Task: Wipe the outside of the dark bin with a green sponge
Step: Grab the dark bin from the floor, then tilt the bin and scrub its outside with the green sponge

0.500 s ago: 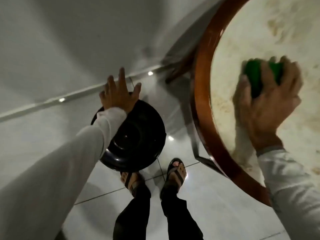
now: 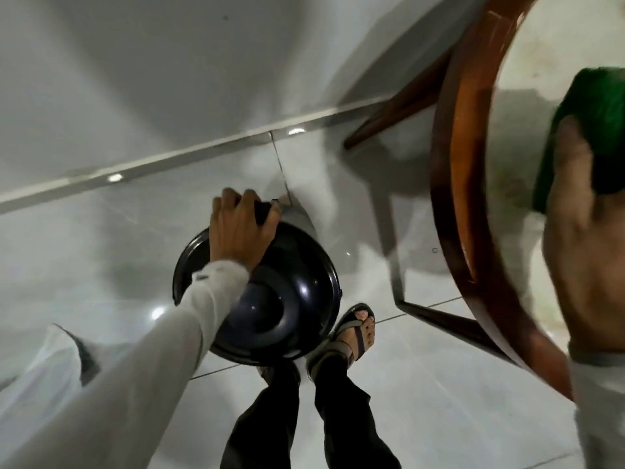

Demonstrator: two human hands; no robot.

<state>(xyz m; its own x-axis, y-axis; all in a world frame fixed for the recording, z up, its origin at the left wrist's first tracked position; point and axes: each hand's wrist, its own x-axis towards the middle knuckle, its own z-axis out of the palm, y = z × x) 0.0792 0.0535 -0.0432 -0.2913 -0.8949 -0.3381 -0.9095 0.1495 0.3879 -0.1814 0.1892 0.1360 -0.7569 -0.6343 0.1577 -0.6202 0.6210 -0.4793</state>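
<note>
The dark bin (image 2: 287, 299) stands on the floor in front of my feet, round and glossy, seen from above with its domed lid on. My left hand (image 2: 240, 231) lies on the far rim of the lid, fingers curled over the edge and gripping it. My right hand (image 2: 588, 258) is at the right edge of the view, above the round table, closed around the green sponge (image 2: 595, 130). The sponge is blurred and partly cut off by the frame edge. Sponge and bin are well apart.
A round table (image 2: 456, 184) with a brown wooden rim and pale stained top fills the right side, its legs reaching down to the floor beside the bin. White glossy floor tiles (image 2: 422, 401) meet a pale wall (image 2: 152, 79) behind the bin. My sandalled feet (image 2: 351, 336) stand right by the bin.
My left hand went from flat with spread fingers to curled over the bin's rim. My right hand with the sponge lifted closer to the camera and toward the right edge.
</note>
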